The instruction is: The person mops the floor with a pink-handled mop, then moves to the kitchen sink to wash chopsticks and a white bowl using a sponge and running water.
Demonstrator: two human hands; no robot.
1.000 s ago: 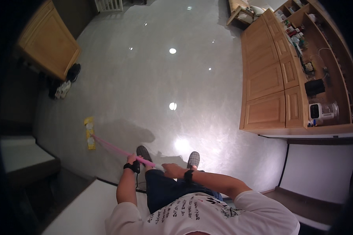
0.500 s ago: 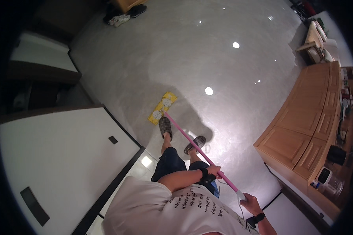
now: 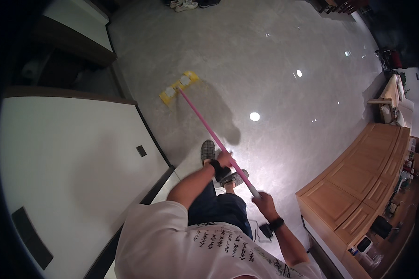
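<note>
A flat mop with a pink pole [image 3: 201, 120] slants from my body toward the far left. Its wide yellow head [image 3: 177, 88], with white patches, lies flat on the grey floor beyond my feet. Partway down the pole, my left hand [image 3: 225, 159] is closed around it, a little blurred. My right hand [image 3: 265, 205] grips the pale grey upper end, nearer my body. Both wrists carry dark bands. The checked slippers on my feet, the left slipper [image 3: 208, 151] and the right slipper [image 3: 236, 178], stand just left of and below the pole.
Glossy grey floor [image 3: 246, 56] stretches ahead, with light reflections. A white wall panel [image 3: 79, 153] with dark skirting runs along the left. Wooden cabinets [image 3: 344, 176] line the right, with small items on top. Shoes [image 3: 186, 5] sit at the far edge; wooden seating [image 3: 390, 100] stands far right.
The mop head has slid forward and left, away from my feet. Both hands have moved forward and left with the pole. The view has shifted too.
</note>
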